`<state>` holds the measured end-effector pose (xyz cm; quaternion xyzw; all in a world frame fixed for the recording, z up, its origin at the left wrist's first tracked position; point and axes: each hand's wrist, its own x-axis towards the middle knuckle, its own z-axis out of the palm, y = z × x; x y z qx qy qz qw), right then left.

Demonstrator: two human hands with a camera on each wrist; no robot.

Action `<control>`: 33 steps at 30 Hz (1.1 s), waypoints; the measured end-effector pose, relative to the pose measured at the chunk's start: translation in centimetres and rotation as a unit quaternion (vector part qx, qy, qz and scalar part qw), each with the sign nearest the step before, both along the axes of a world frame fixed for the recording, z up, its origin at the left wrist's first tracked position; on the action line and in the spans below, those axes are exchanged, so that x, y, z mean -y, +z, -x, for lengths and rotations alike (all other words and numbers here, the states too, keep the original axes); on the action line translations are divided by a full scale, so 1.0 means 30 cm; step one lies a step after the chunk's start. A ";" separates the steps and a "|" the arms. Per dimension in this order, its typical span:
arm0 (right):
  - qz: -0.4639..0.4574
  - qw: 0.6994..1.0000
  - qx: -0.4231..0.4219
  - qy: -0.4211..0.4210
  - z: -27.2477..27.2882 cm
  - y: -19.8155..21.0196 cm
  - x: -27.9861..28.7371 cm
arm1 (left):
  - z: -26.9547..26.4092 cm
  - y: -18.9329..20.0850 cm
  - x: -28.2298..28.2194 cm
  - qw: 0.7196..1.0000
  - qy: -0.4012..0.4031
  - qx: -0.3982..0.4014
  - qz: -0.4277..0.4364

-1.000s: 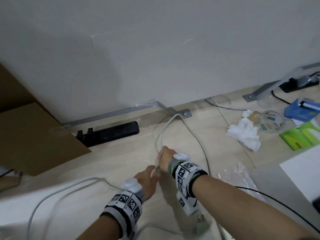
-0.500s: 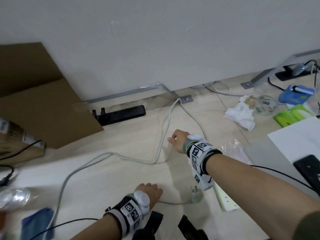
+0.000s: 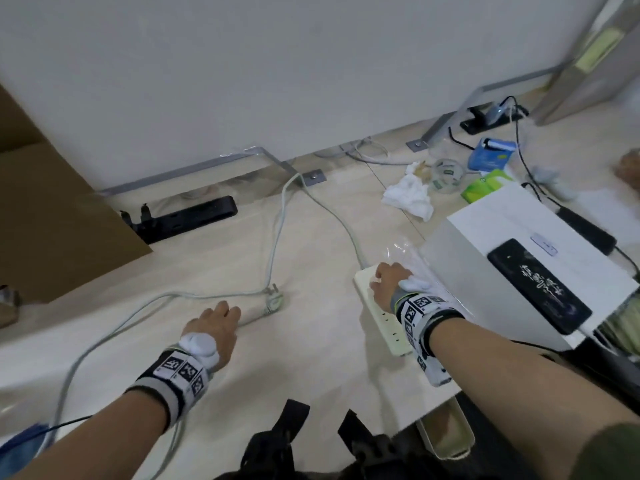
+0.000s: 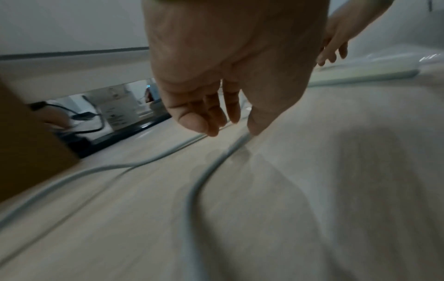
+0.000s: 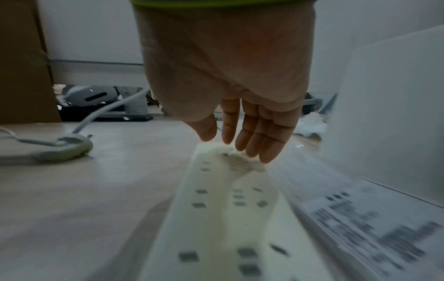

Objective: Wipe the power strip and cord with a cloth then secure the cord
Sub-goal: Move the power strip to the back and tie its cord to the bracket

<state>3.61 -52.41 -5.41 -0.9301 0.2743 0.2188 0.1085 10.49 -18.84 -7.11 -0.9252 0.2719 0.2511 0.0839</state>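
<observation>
A white power strip (image 3: pixel 384 323) (image 5: pixel 216 209) lies on the pale wooden surface beside a white box. My right hand (image 3: pixel 381 284) (image 5: pixel 235 146) is over the strip's far end, fingers straight, fingertips pressing a small white wad (image 5: pixel 242 163) onto it. The grey-white cord (image 3: pixel 277 237) (image 4: pixel 204 180) leaves that end, loops to the wall and comes back to its plug (image 3: pixel 275 301) (image 5: pixel 72 146). My left hand (image 3: pixel 227 313) (image 4: pixel 228 127) hovers over the cord just behind the plug, fingers relaxed, fingertips touching it. A crumpled white cloth (image 3: pixel 410 197) lies further back.
A white box (image 3: pixel 485 244) with a black phone (image 3: pixel 540 282) stands right of the strip, clear plastic film (image 3: pixel 405 247) beside it. A black power strip (image 3: pixel 187 216) and brown cardboard (image 3: pixel 52 220) are at the left. A glass dish (image 3: pixel 446 174), green packet and blue box sit behind.
Both hands held the cord together a second ago. The right hand has moved right onto the white power strip; the left has moved to the cord by the plug.
</observation>
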 end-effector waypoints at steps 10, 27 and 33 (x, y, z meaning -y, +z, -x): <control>0.008 0.999 -0.031 -0.030 0.175 -0.062 -0.019 | 0.155 -0.046 0.255 0.985 -0.099 -0.009 0.137; -0.055 0.997 0.039 -0.030 0.030 -0.065 0.178 | 0.136 0.004 0.282 0.986 -0.054 -0.013 0.156; -0.057 0.998 0.017 -0.007 -0.011 -0.093 0.192 | 0.081 0.024 0.287 0.990 -0.027 -0.016 0.135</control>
